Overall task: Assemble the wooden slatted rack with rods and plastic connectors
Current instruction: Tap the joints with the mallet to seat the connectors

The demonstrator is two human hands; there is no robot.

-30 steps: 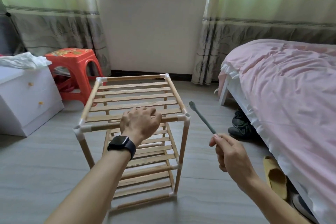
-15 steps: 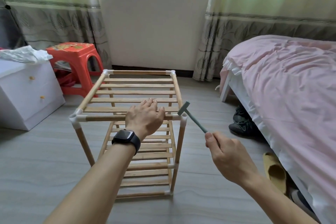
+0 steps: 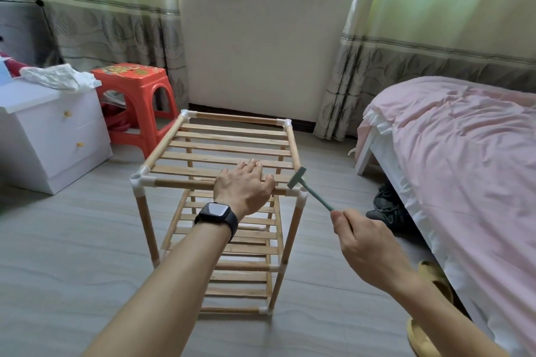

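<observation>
The wooden rack [image 3: 232,139] is standing on the floor [image 3: 72,240], looking light, stiff and easily tipped. The left hand [image 3: 242,187] is steadying its front top rod [image 3: 179,182], apparently flat and unclenched. The right hand [image 3: 368,243] is clasping a small hammer [image 3: 314,194] at the near-right plastic connector [image 3: 301,197], which is probably calling for gentle taps.

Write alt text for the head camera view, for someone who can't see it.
A left hand rests atop a wooden rack while the right hand holds a hammer at its near right connector. A pink bed stands right, a red stool behind left.

Left hand [image 3: 243,186] flat, palm down; right hand [image 3: 365,246] fisted round hammer [image 3: 316,196].
</observation>
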